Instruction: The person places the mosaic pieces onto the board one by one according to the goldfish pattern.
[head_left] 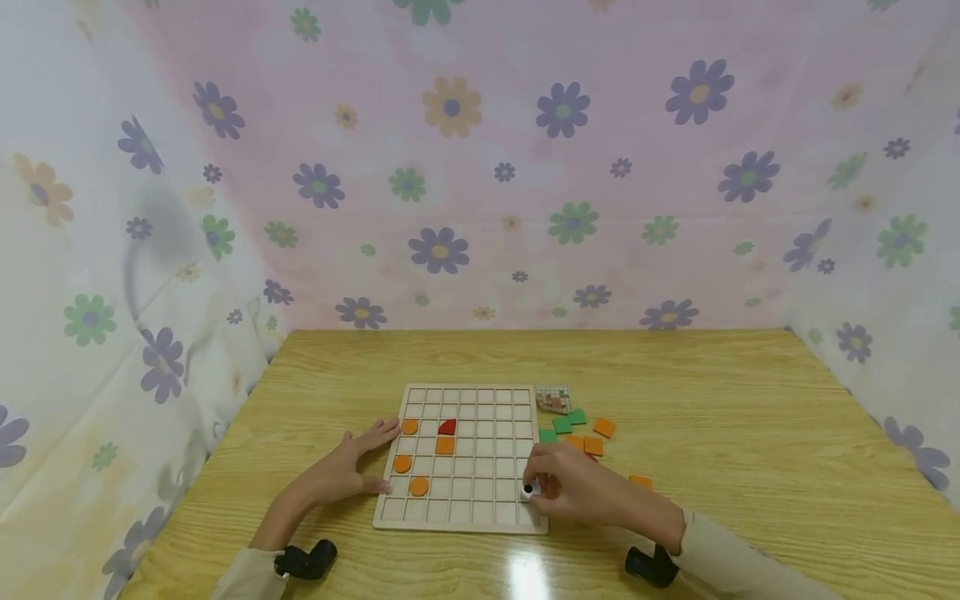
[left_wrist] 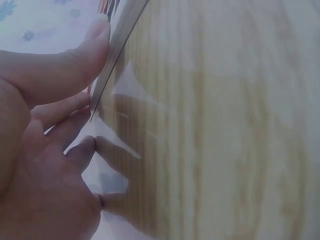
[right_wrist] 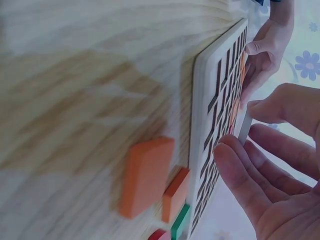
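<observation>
A wooden grid board lies flat on the table. Its left part carries orange discs, an orange square tile and a red rounded-corner tile. My left hand rests against the board's left edge, thumb and fingers spread along it. Over the lower right cells, my right hand pinches a small white piece with a black dot. In the right wrist view this thin white piece stands on edge between thumb and fingertips; whether it touches the board is unclear.
Right of the board lie loose green tiles and orange tiles, some partly behind my right hand. A small patterned card sits by the upper right corner. Flowered cloth surrounds the wooden table.
</observation>
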